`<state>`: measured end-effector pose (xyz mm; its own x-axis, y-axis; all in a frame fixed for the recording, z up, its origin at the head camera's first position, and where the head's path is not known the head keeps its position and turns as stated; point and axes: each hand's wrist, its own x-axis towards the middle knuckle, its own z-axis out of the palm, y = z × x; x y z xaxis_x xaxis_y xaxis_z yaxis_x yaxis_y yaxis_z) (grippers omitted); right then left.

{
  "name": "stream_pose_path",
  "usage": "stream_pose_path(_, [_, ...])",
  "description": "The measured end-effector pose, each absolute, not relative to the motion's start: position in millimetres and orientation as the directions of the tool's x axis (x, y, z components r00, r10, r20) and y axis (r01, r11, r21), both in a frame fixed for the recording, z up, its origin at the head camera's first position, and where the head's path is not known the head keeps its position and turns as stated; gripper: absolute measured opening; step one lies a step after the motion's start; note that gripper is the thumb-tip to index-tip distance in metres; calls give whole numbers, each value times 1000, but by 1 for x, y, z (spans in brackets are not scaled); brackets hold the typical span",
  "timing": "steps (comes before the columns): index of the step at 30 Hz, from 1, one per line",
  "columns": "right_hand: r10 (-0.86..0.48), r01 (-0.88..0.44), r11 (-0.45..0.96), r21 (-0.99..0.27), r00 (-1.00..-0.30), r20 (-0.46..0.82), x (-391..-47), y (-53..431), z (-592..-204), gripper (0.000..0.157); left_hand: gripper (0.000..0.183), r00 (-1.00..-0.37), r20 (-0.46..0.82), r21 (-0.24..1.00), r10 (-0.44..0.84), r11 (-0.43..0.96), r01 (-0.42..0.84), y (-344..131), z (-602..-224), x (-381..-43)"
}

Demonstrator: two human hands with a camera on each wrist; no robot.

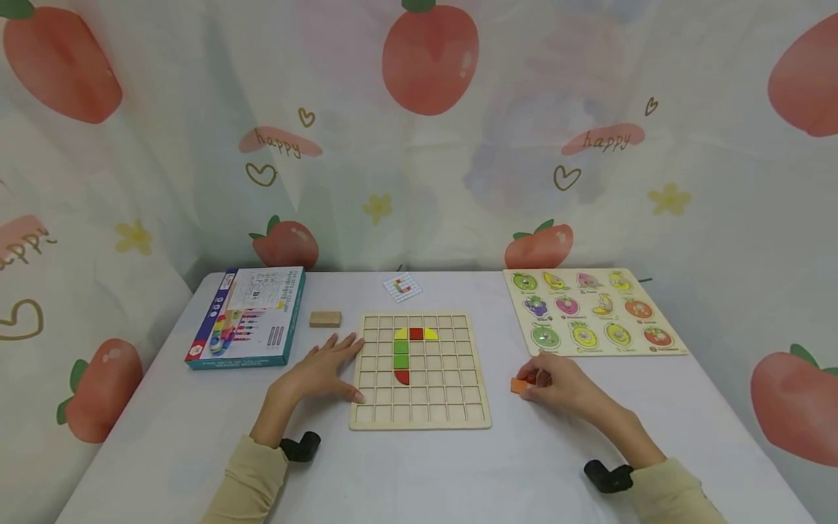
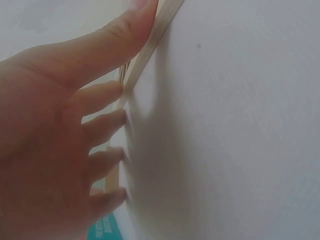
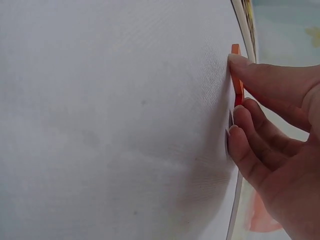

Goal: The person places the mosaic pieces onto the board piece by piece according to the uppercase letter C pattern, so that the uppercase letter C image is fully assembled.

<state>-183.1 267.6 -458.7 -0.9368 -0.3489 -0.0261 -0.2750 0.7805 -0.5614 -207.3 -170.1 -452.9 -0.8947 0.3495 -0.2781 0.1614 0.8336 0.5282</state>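
Note:
A square wooden grid board (image 1: pixel 452 397) lies flat in the middle of the table. In its cells sit yellow pieces (image 1: pixel 430 335), a red square tile (image 1: pixel 415 334), green tiles (image 1: pixel 401 354) and a red rounded piece (image 1: pixel 402 377). My left hand (image 1: pixel 322 375) rests at the board's left side, fingers spread, with the thumb at its edge. To the right of the board, my right hand (image 1: pixel 556 382) pinches an orange tile (image 1: pixel 518 386) low over the table. In the right wrist view, a red piece (image 3: pixel 238 99) shows beside the orange tile, partly hidden by the fingers.
A small pattern card (image 1: pixel 402 287) lies behind the board. A wooden block (image 1: pixel 325 319) and a boxed game (image 1: pixel 252 316) are at the left. At the back right lies a fruit picture board (image 1: pixel 592 349). A printed curtain (image 1: pixel 419 189) hangs behind the table.

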Motion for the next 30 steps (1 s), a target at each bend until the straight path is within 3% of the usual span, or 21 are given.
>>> stream_pose_path(10, [-391, -320, 760, -566, -921, -4, -185, 257, -457, 19, 106, -898, -280, 525, 339, 837, 152, -171, -454, -206])
stream_pose_path(19, [-395, -276, 740, -613, -917, -64, -189, 249, -457, 19, 106, -894, -283, 533, 347, 832, 154, -169, -454, -207])
stream_pose_path(30, [-448, -377, 725, -576, -894, 21, -191, 240, -456, 18, 106, -896, -287, 529, 339, 836, 147, -170, -455, -208])
